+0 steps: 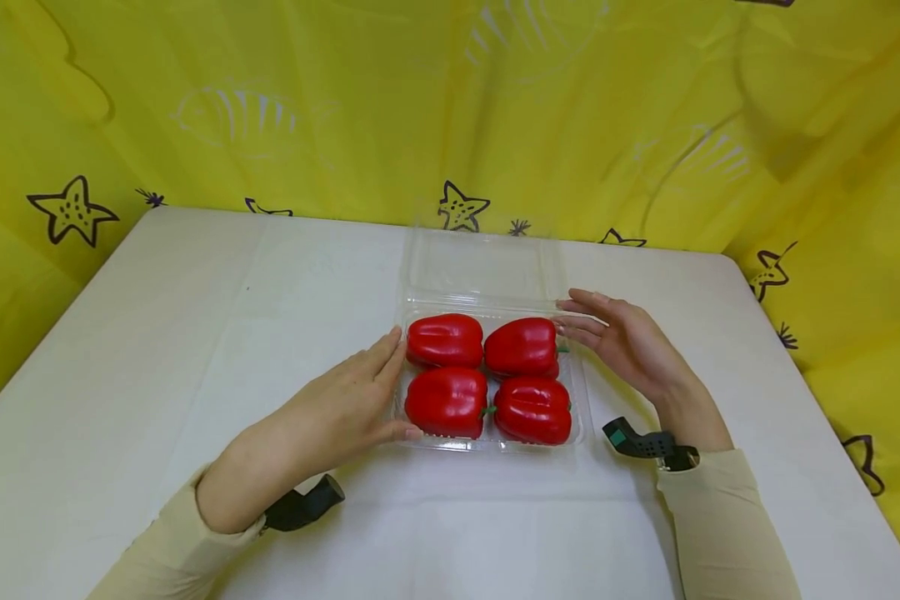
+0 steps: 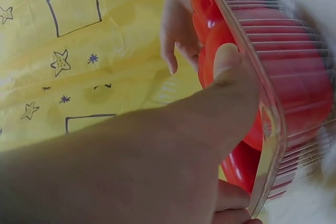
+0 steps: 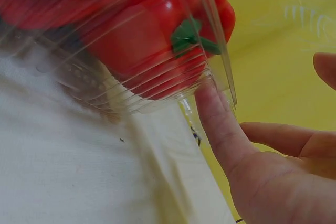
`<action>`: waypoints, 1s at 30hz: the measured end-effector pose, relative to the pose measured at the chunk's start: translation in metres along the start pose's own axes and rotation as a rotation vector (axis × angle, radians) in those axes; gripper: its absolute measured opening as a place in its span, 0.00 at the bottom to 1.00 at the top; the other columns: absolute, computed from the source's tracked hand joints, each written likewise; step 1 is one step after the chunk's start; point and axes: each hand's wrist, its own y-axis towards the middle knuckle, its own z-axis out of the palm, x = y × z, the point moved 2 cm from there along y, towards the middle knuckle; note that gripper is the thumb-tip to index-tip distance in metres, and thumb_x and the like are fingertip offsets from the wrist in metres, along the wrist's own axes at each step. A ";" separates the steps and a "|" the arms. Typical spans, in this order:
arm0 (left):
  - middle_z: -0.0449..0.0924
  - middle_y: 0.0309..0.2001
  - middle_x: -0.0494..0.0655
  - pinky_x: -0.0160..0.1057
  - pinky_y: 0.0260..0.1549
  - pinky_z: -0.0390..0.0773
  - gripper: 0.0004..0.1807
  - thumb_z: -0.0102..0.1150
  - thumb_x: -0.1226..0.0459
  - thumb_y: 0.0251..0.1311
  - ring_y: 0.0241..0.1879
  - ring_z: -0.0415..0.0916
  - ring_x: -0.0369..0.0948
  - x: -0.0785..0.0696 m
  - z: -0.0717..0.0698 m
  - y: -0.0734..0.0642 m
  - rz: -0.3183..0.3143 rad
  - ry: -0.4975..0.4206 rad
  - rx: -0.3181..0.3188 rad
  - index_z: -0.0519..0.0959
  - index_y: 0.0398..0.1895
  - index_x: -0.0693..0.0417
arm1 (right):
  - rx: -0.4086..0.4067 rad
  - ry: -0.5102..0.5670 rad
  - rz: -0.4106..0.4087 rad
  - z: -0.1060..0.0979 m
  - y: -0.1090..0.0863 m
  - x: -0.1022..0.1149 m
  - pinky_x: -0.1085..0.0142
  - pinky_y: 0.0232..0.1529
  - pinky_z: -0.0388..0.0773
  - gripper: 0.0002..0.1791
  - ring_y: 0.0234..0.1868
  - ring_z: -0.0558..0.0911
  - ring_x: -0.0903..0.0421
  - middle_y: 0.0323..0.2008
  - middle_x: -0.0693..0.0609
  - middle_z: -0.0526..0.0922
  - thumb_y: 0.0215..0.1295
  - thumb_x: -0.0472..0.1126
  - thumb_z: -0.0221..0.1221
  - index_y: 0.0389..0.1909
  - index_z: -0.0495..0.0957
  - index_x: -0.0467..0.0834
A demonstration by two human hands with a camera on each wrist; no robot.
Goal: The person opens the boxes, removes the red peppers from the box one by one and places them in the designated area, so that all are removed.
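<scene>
A clear plastic clamshell box (image 1: 465,446) sits mid-table in the head view, its see-through lid (image 1: 483,267) folded back toward the far edge. Several glossy red bell peppers (image 1: 446,402) with green stems fill its base in two rows. My left hand (image 1: 337,408) lies along the left side, fingers extended against the wall and thumb (image 2: 228,61) over the rim at the near corner. At the far right corner is my right hand (image 1: 630,342), its fingers extended. In the right wrist view, one fingertip (image 3: 206,90) touches the box's ribbed wall below a pepper stem (image 3: 191,38).
A white cloth covers the table (image 1: 135,358). Beyond its back and right edges hangs a yellow curtain (image 1: 390,100) printed with fish and starfish. Black wrist cameras (image 1: 303,504) are strapped at both cuffs.
</scene>
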 end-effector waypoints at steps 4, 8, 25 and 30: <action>0.53 0.76 0.66 0.54 0.68 0.66 0.55 0.66 0.42 0.55 0.74 0.58 0.59 -0.004 0.001 -0.001 -0.004 0.005 0.012 0.56 0.73 0.73 | 0.004 -0.034 0.013 -0.001 -0.002 0.001 0.69 0.60 0.78 0.34 0.56 0.81 0.58 0.66 0.41 0.64 0.80 0.47 0.39 0.75 0.45 0.28; 0.52 0.76 0.65 0.54 0.68 0.67 0.55 0.66 0.42 0.56 0.74 0.57 0.58 -0.004 0.001 0.003 -0.018 -0.006 0.014 0.55 0.74 0.72 | 0.010 -0.026 0.000 -0.001 -0.002 0.003 0.68 0.62 0.76 0.34 0.60 0.79 0.58 0.71 0.37 0.57 0.80 0.45 0.38 0.76 0.42 0.29; 0.40 0.80 0.61 0.59 0.73 0.56 0.63 0.69 0.40 0.51 0.79 0.40 0.60 0.013 -0.005 0.024 0.001 -0.127 0.071 0.46 0.78 0.64 | -0.084 -0.265 -0.005 0.004 -0.005 0.012 0.72 0.60 0.76 0.36 0.66 0.72 0.54 0.77 0.38 0.50 0.78 0.50 0.45 0.79 0.43 0.43; 0.36 0.80 0.60 0.59 0.74 0.54 0.70 0.75 0.40 0.42 0.79 0.37 0.58 0.013 -0.013 0.036 0.008 -0.157 0.104 0.43 0.79 0.63 | -0.167 -0.556 0.033 0.010 -0.009 0.018 0.56 0.70 0.70 0.35 0.71 0.68 0.45 0.77 0.44 0.55 0.77 0.52 0.47 0.79 0.48 0.49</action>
